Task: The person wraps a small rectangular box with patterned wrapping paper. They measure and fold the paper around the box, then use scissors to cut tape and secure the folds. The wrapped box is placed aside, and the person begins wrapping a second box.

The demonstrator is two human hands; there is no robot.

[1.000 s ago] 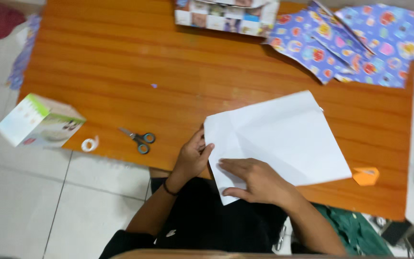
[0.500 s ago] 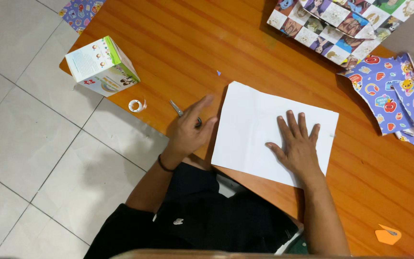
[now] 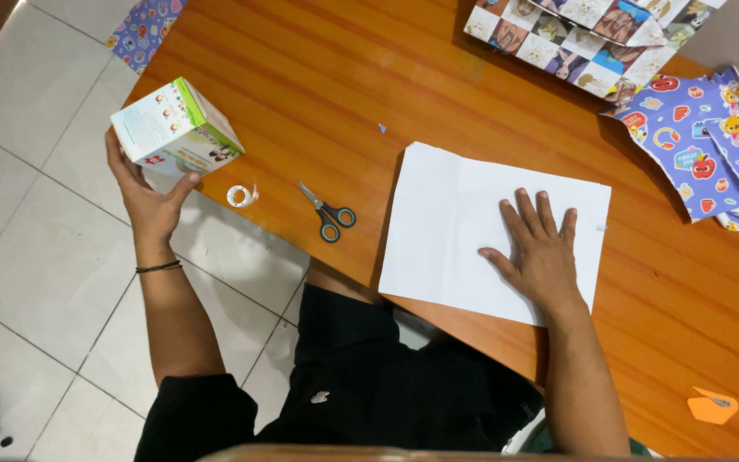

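My right hand (image 3: 540,248) lies flat, fingers spread, on a white sheet of paper (image 3: 446,222) spread on the orange wooden table (image 3: 344,85). At the table's left corner, my left hand (image 3: 149,192) wraps its fingers around the underside of a small white and green carton (image 3: 173,128). A small roll of clear tape (image 3: 239,196) lies near the table edge, to the right of the carton. Scissors with dark handles (image 3: 328,212) lie between the tape and the paper.
Purple patterned wrapping paper (image 3: 703,145) lies at the right. A box wrapped in checkered picture paper (image 3: 583,38) sits at the far edge. An orange paper scrap (image 3: 712,405) lies at the near right. White tiled floor (image 3: 36,257) spreads to the left.
My left hand left the spot over the scissors and reached left to the carton. My right hand stays flat on the white paper, which was unfolded flat a second ago.
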